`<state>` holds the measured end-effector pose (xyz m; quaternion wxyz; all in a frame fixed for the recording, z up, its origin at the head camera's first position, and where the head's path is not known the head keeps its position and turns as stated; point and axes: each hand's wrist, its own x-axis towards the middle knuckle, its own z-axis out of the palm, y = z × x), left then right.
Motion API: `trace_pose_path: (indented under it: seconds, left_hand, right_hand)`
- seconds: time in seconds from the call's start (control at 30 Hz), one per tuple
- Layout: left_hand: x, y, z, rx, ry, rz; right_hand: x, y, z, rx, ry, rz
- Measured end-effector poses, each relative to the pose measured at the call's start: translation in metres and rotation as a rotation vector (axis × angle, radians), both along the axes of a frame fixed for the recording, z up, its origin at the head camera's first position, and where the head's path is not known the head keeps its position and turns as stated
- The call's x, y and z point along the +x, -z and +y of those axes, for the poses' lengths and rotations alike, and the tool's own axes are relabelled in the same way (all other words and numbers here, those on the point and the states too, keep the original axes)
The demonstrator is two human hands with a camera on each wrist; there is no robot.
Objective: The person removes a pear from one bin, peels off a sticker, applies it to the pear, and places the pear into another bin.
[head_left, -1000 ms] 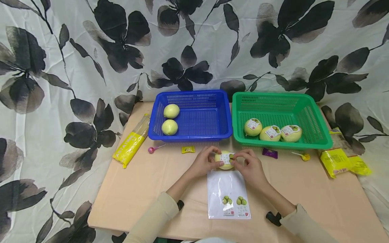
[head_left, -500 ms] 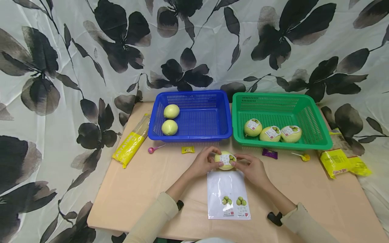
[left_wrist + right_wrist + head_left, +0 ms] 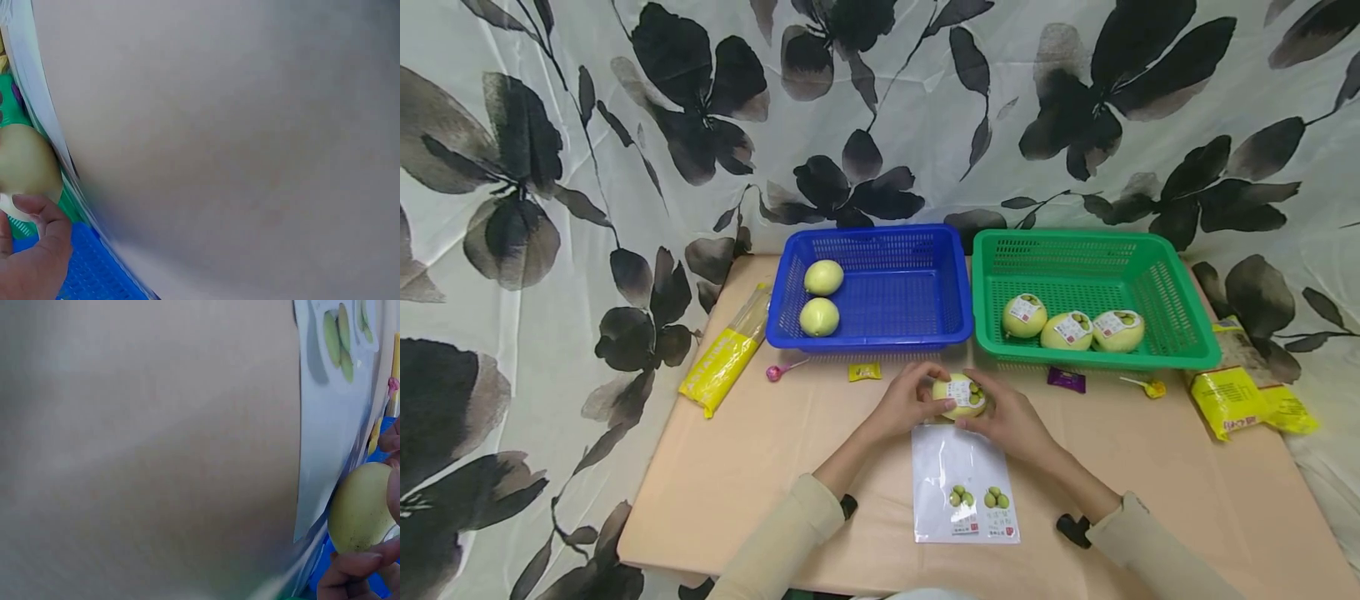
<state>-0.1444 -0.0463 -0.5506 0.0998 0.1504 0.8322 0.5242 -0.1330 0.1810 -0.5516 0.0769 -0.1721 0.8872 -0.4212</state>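
A pale yellow-green fruit (image 3: 958, 404), round and smooth-skinned with a few dark specks near one end in the right wrist view, is held between both hands at the far edge of a glossy white sheet (image 3: 951, 454), before the gap between two baskets. The left hand (image 3: 906, 400) grips it with a bent thumb in front and curved fingers behind; the right hand (image 3: 1011, 421) is cupped around the other side, thumb and fingers parted by the fruit's width. The white label on the fruit carries rows of small print, unreadable, beside a picture of green fruits. Two similar designs, with characters and red square marks, show on the sheet. The blue basket (image 3: 898, 304), perforated plastic, contains two plain fruits (image 3: 820, 317); the green basket (image 3: 1075, 279), of similar slatted plastic, contains three labelled fruits (image 3: 1067, 331). Small wrapped sweets (image 3: 865, 371) and lollipops (image 3: 774, 374) lie nearby on the peach-coloured tabletop (image 3: 752, 500). At the sides are a long, shiny yellow packet (image 3: 724, 367) and crinkled yellow bags (image 3: 1231, 400), their lettering too small to read.
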Motion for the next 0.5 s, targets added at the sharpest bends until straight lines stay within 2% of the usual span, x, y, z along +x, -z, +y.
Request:
trace_pose_path:
  seconds: [0.13, 0.3, 0.4, 0.5]
  left_hand:
    - [-0.001, -0.001, 0.006, -0.034, 0.013, 0.021]
    - [-0.004, -0.008, 0.019, -0.056, 0.038, 0.047]
    - [-0.008, -0.014, 0.028, -0.027, 0.052, 0.084]
    - [-0.014, -0.019, 0.039, 0.034, 0.042, 0.105]
  right_hand:
    - [-0.001, 0.000, -0.001, 0.069, 0.003, 0.039]
    - [0.000, -0.001, 0.005, 0.158, 0.035, 0.075]
    - [0.002, -0.004, 0.014, 0.194, 0.065, 0.086]
    - [0.005, -0.011, 0.025, 0.217, 0.057, 0.108]
